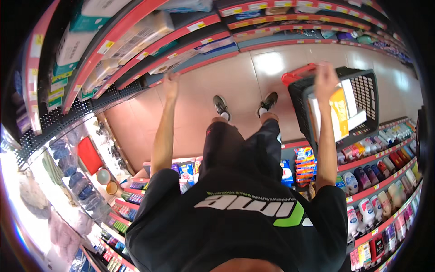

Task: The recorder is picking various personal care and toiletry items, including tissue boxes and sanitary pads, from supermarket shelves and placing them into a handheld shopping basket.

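Observation:
My left hand point(171, 81) is raised at the left, beside the lower shelves, with nothing visible in it and its fingers loosely apart. My right hand point(326, 76), blurred, hangs over the near side of a black plastic shopping basket point(372, 98); whether its fingers grip anything cannot be told. The basket has a red handle point(297, 73) folded out at its left. Inside lie a yellow-and-white package point(337, 115) and white boxes point(349, 97), partly hidden by my right forearm. Boxed and wrapped paper goods point(136, 34) fill the shelves at the upper left.
Red-edged shelves point(265, 44) run along the far side of the tiled floor point(190, 112). Behind me at the right stand shelves of bottles point(367, 210) and orange Tide detergent packs point(305, 163). Bagged clothes and caps point(69, 170) hang at the left.

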The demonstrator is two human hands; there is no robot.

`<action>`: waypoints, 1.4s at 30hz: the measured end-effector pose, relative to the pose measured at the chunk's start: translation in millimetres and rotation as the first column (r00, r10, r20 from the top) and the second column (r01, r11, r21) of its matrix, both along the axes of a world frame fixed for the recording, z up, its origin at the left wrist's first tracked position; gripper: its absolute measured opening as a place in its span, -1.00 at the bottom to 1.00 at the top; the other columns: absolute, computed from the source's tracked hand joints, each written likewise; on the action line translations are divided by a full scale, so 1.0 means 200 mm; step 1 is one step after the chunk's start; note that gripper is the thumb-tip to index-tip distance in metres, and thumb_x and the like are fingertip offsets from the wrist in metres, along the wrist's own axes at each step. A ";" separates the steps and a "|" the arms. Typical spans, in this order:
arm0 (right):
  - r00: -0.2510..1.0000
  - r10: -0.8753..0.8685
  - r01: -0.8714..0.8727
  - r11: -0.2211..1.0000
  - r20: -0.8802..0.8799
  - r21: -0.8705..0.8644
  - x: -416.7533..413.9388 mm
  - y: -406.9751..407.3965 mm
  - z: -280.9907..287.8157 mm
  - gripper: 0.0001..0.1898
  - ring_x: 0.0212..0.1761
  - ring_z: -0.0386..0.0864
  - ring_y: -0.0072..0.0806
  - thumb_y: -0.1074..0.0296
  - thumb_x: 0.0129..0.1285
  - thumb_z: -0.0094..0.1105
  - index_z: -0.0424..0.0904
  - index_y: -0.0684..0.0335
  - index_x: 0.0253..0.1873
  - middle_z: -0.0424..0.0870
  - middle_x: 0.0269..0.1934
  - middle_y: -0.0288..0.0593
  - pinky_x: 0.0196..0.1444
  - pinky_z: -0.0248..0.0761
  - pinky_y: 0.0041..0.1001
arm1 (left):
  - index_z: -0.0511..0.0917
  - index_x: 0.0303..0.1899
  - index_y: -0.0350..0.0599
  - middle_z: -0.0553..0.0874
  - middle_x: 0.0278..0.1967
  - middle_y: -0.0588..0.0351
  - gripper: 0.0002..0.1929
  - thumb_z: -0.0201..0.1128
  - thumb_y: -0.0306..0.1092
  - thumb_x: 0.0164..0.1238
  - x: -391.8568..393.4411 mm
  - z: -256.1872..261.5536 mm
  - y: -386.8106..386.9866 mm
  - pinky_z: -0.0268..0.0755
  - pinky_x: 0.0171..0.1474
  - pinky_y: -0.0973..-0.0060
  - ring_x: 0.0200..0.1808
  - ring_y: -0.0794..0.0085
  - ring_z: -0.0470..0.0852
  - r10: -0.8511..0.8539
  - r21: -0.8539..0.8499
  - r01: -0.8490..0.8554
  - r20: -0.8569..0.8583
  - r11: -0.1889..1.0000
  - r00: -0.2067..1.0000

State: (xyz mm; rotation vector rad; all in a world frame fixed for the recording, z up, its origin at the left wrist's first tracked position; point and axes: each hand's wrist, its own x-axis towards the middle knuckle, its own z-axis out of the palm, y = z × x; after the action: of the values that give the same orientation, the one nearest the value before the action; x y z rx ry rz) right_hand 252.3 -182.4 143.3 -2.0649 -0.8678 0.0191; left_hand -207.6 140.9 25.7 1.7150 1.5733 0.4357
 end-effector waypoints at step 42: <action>0.741 0.119 -0.194 0.980 -0.660 -0.040 -1.65 0.67 -0.63 -0.38 0.21 0.44 0.02 0.26 0.18 0.40 0.37 0.29 0.30 0.55 0.05 0.10 0.25 0.34 -0.21 | 0.43 0.24 -0.50 0.64 0.04 -0.09 -0.60 -0.05 -0.29 0.68 -0.27 -0.10 -0.64 0.39 0.08 0.37 0.01 0.34 0.55 -0.061 -0.063 0.081 0.271 0.995 0.961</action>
State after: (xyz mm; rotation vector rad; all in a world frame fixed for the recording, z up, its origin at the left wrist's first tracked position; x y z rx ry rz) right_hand -77.8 -48.0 16.6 -1.8617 -0.5892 0.8584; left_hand -260.9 13.5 4.9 1.5773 1.3129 0.5433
